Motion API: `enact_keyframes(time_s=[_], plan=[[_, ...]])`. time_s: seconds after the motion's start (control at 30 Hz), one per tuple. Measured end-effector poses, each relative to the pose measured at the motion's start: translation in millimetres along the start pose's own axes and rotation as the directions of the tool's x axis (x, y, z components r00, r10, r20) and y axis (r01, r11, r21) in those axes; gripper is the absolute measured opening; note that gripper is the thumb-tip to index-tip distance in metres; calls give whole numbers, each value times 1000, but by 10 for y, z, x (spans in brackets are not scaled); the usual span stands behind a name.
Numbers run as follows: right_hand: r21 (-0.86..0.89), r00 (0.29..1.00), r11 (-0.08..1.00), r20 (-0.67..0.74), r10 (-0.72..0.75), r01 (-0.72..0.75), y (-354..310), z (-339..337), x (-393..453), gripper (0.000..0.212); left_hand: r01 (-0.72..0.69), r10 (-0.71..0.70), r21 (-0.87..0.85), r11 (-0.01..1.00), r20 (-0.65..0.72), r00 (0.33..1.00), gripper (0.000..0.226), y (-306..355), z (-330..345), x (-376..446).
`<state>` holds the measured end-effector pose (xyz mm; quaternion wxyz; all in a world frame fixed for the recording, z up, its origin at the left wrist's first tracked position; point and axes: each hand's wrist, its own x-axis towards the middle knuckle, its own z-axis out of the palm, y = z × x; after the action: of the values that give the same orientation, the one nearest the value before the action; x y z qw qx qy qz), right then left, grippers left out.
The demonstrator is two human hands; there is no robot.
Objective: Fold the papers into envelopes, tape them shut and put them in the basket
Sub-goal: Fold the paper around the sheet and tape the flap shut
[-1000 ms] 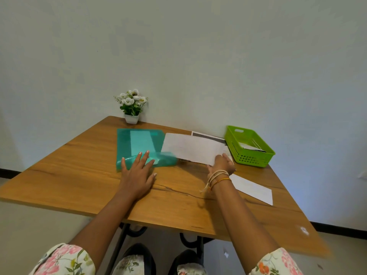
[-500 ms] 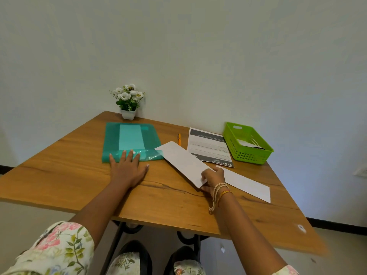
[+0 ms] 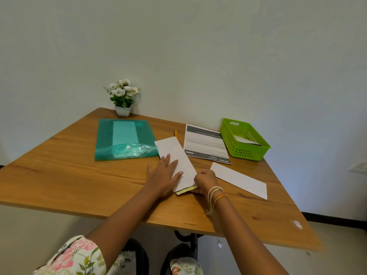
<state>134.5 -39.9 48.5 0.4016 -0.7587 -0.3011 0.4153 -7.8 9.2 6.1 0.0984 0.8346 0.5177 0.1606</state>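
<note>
Head view: the left hand (image 3: 163, 176) lies flat, fingers straight, pressing the folded paper (image 3: 176, 161) onto the table (image 3: 69, 175), beside the folder (image 3: 125, 139). The right hand (image 3: 204, 180) is curled, pinching its near end. Thin and light, it likely slides and creases easily; best held at edges. The basket (image 3: 245, 139) stands far right.

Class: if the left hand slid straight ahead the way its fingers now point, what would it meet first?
The left hand lies flat on the folded paper, fingers aimed up and right. It would probably run along that paper, then reach the printed sheet; depth is uncertain.
</note>
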Motion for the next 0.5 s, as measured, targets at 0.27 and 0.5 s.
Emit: enact_keyframes(time_s=[0.27,0.5], plan=[[252,1000,968,-5,8,-7,61,-78,55,35,-126,129,-69,990,43,991,73,24,58,25],[308,996,949,42,-75,59,114,-63,-25,39,-200,201,-104,974,1,980,82,-4,56,-29]])
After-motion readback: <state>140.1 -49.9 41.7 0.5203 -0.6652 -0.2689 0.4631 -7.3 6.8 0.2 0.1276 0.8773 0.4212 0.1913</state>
